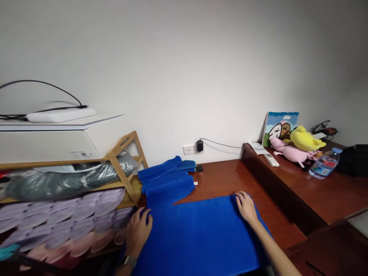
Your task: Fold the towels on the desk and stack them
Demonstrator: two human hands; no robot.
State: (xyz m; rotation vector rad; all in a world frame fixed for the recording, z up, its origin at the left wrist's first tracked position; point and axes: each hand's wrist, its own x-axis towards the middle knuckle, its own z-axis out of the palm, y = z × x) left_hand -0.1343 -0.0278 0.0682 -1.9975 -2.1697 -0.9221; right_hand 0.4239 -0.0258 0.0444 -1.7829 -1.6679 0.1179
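Note:
A large blue cloth (198, 237) lies spread over the reddish-brown wooden surface in front of me. My left hand (140, 230) rests at the cloth's left edge, its fingers apart and slightly bent, with a band on the wrist. Near the far right corner, my right hand (246, 207) lies flat on the cloth, fingers stretched out. Neither hand visibly grips anything. Just beyond the cloth's far left part are several folded blue cloths (169, 184), laid partly over one another.
To the left stands a wooden rack (126, 180) with rows of pale slippers (86, 207) and a plastic-wrapped bundle (71, 184). On the raised right-hand surface are a water bottle (324, 165), plush toys (306, 140), a remote (271, 160) and a picture (280, 126). A charger (200, 145) is plugged into the wall.

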